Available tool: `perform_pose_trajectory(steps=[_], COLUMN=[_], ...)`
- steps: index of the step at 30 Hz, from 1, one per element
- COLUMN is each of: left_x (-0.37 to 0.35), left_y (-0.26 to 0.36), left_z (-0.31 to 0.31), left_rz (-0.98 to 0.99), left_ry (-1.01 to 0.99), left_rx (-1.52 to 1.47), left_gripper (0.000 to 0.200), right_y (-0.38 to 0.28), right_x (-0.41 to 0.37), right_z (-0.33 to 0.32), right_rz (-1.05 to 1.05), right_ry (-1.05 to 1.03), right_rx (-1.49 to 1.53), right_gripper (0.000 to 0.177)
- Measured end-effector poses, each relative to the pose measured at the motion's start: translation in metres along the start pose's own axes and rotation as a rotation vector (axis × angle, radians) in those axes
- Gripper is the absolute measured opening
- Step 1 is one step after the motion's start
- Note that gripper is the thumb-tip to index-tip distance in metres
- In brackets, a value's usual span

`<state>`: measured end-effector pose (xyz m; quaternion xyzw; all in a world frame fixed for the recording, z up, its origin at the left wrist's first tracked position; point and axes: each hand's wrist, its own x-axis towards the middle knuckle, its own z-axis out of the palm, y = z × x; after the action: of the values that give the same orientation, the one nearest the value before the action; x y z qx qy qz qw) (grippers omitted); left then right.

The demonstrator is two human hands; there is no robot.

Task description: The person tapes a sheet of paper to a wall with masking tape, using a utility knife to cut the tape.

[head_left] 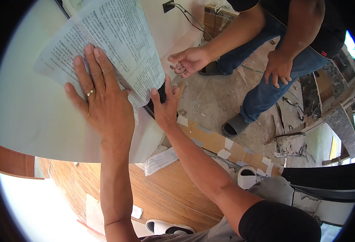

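Newspaper [117,36] is pressed flat against the white panel [32,117] under the left hand [103,101], palm down, fingers spread, nothing clasped. The right hand [165,107] is laid open at the sheet's lower corner, fingertips touching its edge. A co-worker's hand [187,60] is seen just beyond, loosely curled.

Matt printed paper sheet [113,36], smooth white panel [36,117], glossy wood floor [165,193]

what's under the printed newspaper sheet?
The white flat panel shows around the printed newspaper sheet, and a dark patch peeks out at its lower edge by the right hand. The left hand presses it flat; whatever else it covers is hidden.
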<state>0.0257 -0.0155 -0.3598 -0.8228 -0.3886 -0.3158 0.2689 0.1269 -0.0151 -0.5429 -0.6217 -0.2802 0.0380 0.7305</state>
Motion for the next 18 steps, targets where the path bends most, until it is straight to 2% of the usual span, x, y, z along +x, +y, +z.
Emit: perform_pose_trajectory(steps=[3, 5, 12, 18], left_x=[0.0003, 0.0011, 0.0016, 0.0011], left_y=[-0.0003, 0.0009, 0.0040, 0.0030], left_z=[0.0019, -0.0006, -0.0024, -0.0032], left_rz=[0.000, -0.020, -0.036, -0.039], left_ry=[0.014, 0.000, -0.015, -0.027], left_rx=[0.001, -0.016, -0.012, -0.012], left_gripper=[0.110, 0.094, 0.097, 0.100], right_y=[0.0008, 0.0002, 0.0024, 0.0008], right_x=[-0.0007, 0.0000, 0.0022, -0.0008], right_z=[0.0016, 0.0029, 0.0031, 0.0050], right_rz=[0.001, -0.012, -0.101, -0.041], right_ry=[0.006, 0.018, 0.042, 0.038], right_rx=[-0.043, -0.013, -0.083, -0.065], right_gripper=[0.085, 0.085, 0.085, 0.085])
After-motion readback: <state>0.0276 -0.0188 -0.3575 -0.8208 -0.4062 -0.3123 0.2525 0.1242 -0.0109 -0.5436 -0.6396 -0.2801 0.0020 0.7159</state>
